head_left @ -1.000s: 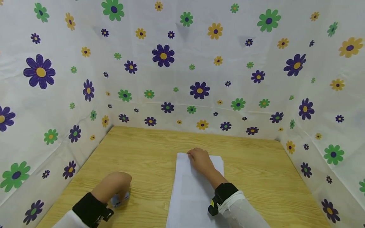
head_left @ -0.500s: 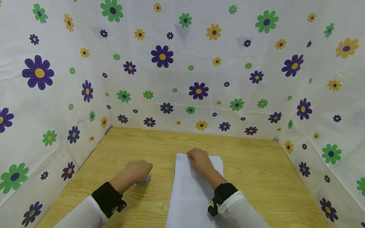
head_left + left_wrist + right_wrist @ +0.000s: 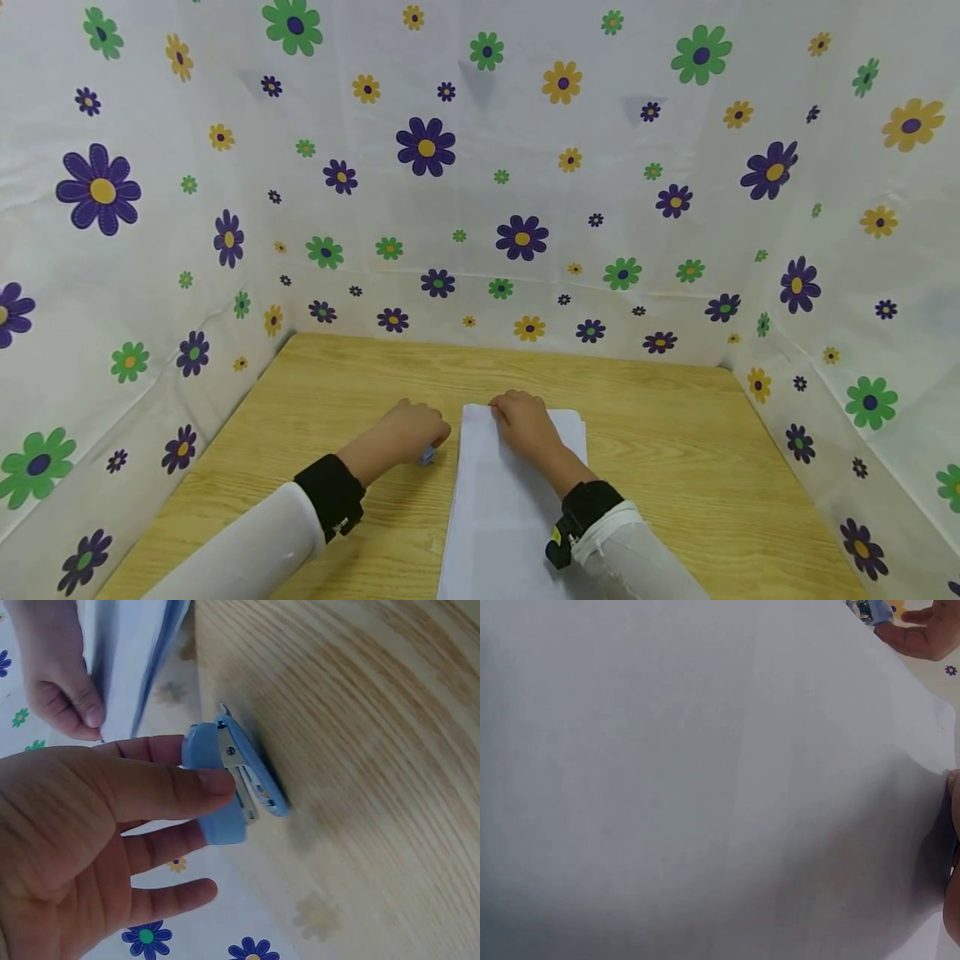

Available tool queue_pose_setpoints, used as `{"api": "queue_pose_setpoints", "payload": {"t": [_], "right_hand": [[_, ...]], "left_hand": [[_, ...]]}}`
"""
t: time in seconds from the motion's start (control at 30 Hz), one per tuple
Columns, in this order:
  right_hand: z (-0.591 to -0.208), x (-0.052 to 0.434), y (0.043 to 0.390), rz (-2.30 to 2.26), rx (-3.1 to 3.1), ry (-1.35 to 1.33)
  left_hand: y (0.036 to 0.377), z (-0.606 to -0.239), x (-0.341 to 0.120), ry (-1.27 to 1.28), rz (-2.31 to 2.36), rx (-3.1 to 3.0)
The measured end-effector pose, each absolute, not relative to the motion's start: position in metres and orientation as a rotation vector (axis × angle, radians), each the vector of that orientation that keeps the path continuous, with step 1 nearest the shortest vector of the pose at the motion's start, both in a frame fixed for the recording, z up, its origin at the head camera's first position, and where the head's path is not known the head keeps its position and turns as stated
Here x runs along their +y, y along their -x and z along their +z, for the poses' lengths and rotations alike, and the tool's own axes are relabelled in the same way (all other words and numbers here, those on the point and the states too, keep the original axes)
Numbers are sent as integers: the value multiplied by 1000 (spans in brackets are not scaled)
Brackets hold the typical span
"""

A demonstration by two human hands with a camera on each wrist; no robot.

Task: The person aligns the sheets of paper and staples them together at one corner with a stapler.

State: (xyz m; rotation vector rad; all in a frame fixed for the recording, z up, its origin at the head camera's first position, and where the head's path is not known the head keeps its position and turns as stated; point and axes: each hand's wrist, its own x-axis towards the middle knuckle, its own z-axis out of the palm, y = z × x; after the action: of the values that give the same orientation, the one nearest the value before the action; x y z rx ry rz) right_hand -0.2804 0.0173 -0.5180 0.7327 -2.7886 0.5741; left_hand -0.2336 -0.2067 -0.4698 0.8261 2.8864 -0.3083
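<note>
My left hand point(image 3: 405, 432) holds a small light-blue stapler point(image 3: 217, 787) between thumb and fingers, just left of the paper stack's far left corner. In the left wrist view the stapler's two arms stand apart, with the metal magazine showing between them. The white sheets of paper point(image 3: 495, 500) lie in a stack on the table. Over their far edge, my right hand point(image 3: 527, 423) pinches the paper near the left corner, thumb on the near side. In the right wrist view the paper point(image 3: 667, 765) fills most of the picture, and the stapler point(image 3: 871, 610) shows at the top.
The wooden table point(image 3: 675, 467) stretches out on both sides of the paper. A white cloth with printed flowers point(image 3: 465, 192) hangs behind it and along its left and right sides.
My left hand has carried the stapler from the near left, forward and to the right, up close to the paper. The right hand has stayed at the stack's far edge.
</note>
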Motion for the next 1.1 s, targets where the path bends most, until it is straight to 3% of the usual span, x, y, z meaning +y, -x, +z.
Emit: {"api": "queue_pose_setpoints", "payload": {"t": [0.37, 0.47, 0.63, 0.73, 1.1], "right_hand": [[-520, 21, 281, 564, -2802, -724], [-521, 21, 282, 554, -2802, -736], [-519, 22, 283, 551, -2816, -728], [-518, 23, 284, 550, -2826, -711], [-517, 20, 281, 552, -2803, -745]], "left_hand": [[232, -486, -211, -805, -234, 2920], [229, -485, -216, -611, -97, 3011], [221, -474, -217, -31, 144, 3131], [218, -477, -213, 123, 229, 3084], [214, -496, -193, 8, 281, 3129]]}}
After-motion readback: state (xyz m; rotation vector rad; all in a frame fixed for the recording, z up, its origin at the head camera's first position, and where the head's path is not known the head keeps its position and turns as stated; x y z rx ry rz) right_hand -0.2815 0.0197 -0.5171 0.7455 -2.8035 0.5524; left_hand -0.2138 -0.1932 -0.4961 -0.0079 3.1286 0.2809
